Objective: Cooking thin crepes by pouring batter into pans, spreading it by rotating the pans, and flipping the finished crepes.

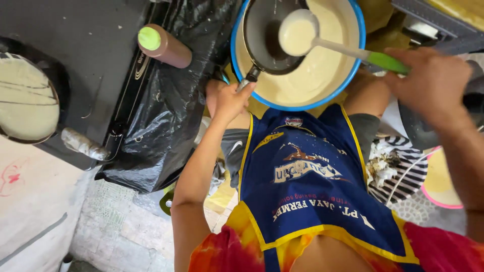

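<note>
Already one round of pale batter (25, 100) lies spread thin and smooth in the dark pan (50, 75) on the black stove (96, 45) at the far left, matte and even across its face. A second small dark pan (264, 38) is tilted over the blue-rimmed basin (235, 55), its inside mostly bare and glossy, so by the look of it this one has yet to be coated. The left hand (231, 100) is closed around that pan's thin metal handle. The right hand (433, 83) grips the green handle of a ladle (298, 34), fingers wrapped shut; its rounded bowl is full of thick cream-coloured batter and hangs above the pan. The basin holds plenty more of the same runny, glossy mix (322, 65), so much batter appears left to use.

A brown squeeze bottle with a lime-green cap (162, 45) lies on crinkled black plastic sheeting (166, 111) beside the stove. The person wears a blue apron with yellow trim (307, 191) over a bright tie-dye shirt. A striped cloth (403, 171) with crumpled white scraps sits at the right.
</note>
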